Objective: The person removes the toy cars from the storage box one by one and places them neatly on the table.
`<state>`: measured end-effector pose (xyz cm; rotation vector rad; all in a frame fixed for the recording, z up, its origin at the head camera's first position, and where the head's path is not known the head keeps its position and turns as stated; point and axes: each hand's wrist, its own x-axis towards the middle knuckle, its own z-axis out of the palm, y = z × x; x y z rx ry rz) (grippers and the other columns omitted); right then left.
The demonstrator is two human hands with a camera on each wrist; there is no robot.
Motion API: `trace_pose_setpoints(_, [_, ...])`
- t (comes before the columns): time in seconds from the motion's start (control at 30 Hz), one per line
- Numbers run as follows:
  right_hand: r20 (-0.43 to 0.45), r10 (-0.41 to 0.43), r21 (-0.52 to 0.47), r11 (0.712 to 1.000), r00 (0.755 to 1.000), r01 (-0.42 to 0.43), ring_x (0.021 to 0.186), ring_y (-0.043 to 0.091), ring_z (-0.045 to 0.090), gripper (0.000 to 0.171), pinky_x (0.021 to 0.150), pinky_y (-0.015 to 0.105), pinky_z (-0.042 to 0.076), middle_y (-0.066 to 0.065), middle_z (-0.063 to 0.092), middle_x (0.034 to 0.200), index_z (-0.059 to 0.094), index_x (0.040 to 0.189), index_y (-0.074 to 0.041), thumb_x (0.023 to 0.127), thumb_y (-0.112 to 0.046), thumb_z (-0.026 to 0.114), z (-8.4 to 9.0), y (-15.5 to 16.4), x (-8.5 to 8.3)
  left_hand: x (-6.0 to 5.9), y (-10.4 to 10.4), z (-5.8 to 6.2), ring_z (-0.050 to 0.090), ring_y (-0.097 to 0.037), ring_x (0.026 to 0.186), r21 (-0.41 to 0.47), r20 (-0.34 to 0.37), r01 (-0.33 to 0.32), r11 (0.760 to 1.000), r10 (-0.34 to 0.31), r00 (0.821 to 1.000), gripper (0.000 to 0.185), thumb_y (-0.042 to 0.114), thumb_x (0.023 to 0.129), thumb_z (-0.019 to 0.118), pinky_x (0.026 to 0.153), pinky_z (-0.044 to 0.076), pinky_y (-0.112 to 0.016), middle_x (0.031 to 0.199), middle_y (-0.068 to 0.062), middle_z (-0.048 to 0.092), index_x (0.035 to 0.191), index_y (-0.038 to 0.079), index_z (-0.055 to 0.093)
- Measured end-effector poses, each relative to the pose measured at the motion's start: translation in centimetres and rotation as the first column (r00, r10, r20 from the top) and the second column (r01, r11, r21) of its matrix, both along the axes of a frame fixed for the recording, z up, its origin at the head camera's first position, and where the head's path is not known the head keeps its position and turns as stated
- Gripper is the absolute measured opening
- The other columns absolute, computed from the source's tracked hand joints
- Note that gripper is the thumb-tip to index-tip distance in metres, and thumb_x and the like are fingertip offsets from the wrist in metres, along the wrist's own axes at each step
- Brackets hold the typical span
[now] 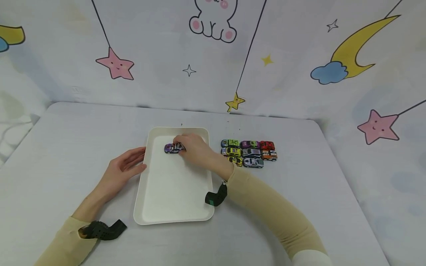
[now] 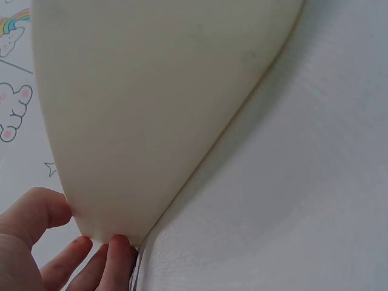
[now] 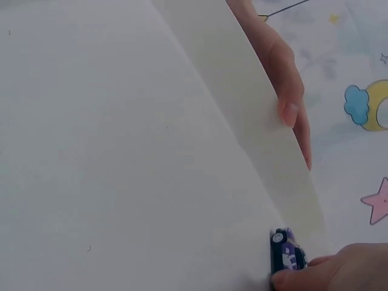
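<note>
In the head view a white tray (image 1: 176, 184) lies on the table in front of me. My right hand (image 1: 194, 149) reaches over its far part and pinches a purple toy car (image 1: 171, 148) at the tray floor. The right wrist view shows the thumb and fingers on this toy car (image 3: 286, 251), close to the tray wall. My left hand (image 1: 123, 171) is at the tray's left side, thumb and fingertips at the rim. In the left wrist view the fingertips (image 2: 118, 242) touch the outer wall of the tray (image 2: 139, 121).
Right of the tray, several toy cars (image 1: 251, 152) stand close together in rows, in yellow, purple, red, silver and orange. A white cloth covers the table (image 1: 299, 207). Behind it hangs a backdrop (image 1: 159, 29) printed with stars and moons. Each wrist carries a black camera mount (image 1: 103, 231).
</note>
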<state>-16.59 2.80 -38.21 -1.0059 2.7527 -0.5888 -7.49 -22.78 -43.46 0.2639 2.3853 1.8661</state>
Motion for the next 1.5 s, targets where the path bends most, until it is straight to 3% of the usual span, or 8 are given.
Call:
trace_pose_setpoints(0.37, [-0.041,0.034,-0.041,0.999,0.999,-0.036,0.115,0.024,0.063,0.032,0.101,0.036,0.051,0.009,0.070,0.120,0.066,0.126,-0.007,0.093,-0.008,0.069,1.0,1.4,0.6,-0.2,-0.2,-0.3,0.049,0.008,0.127,-0.005,-0.013,0.000,1.000,0.000,1.000,0.056,0.016,0.098,0.065,0.099,0.044,-0.008,0.152,-0.013,0.047,0.149,0.006,0.044])
trace_pose_setpoints(0.67, [-0.075,0.072,-0.067,0.995,0.995,-0.077,0.116,0.024,0.061,0.031,0.099,0.037,0.052,0.007,0.070,0.124,0.068,0.125,-0.008,0.094,-0.013,0.069,0.6,3.6,1.5,-0.2,-0.2,-0.1,0.048,0.008,0.128,-0.005,-0.007,0.011,1.000,-0.011,1.000,0.056,0.016,0.099,0.065,0.099,0.043,-0.007,0.153,-0.011,0.047,0.150,0.007,0.044])
trace_pose_setpoints(1.0, [-0.206,0.075,-0.217,0.969,0.976,-0.121,0.111,0.021,0.063,0.028,0.091,0.035,0.056,0.006,0.071,0.119,0.070,0.121,-0.009,0.093,-0.012,0.070,0.2,6.3,2.7,-0.3,0.1,-0.3,0.049,0.007,0.128,0.008,-0.013,0.015,1.000,-0.015,1.000,0.055,0.014,0.099,0.065,0.099,0.044,-0.008,0.152,-0.011,0.048,0.149,0.005,0.044])
trace_pose_setpoints(1.2, [-0.290,0.038,-0.271,0.955,0.956,-0.120,0.109,0.022,0.064,0.029,0.087,0.036,0.057,0.007,0.072,0.118,0.071,0.120,-0.008,0.092,-0.011,0.073,0.2,8.4,3.6,-0.3,0.2,-0.3,0.049,0.007,0.129,0.020,-0.016,0.023,1.000,-0.022,1.000,0.055,0.012,0.099,0.064,0.099,0.046,-0.010,0.152,-0.010,0.048,0.149,0.004,0.043])
trace_pose_setpoints(1.33, [-0.289,0.003,-0.311,0.945,0.957,-0.098,0.106,0.022,0.065,0.029,0.082,0.034,0.058,0.008,0.071,0.120,0.071,0.120,-0.008,0.091,-0.010,0.073,0.3,9.8,4.2,-0.3,0.2,-0.2,0.049,0.007,0.128,0.023,-0.020,0.021,1.000,-0.021,1.000,0.055,0.012,0.098,0.064,0.099,0.047,-0.010,0.152,-0.008,0.049,0.149,0.004,0.043])
trace_pose_setpoints(1.5, [-0.269,-0.047,-0.348,0.936,0.962,-0.052,0.111,0.022,0.065,0.031,0.092,0.035,0.056,0.008,0.071,0.121,0.071,0.121,-0.007,0.090,-0.009,0.075,0.1,11.6,4.7,-0.2,0.1,-0.2,0.050,0.007,0.127,0.024,-0.020,0.015,1.000,-0.014,1.000,0.055,0.010,0.098,0.065,0.099,0.046,-0.009,0.150,-0.005,0.051,0.149,0.004,0.044])
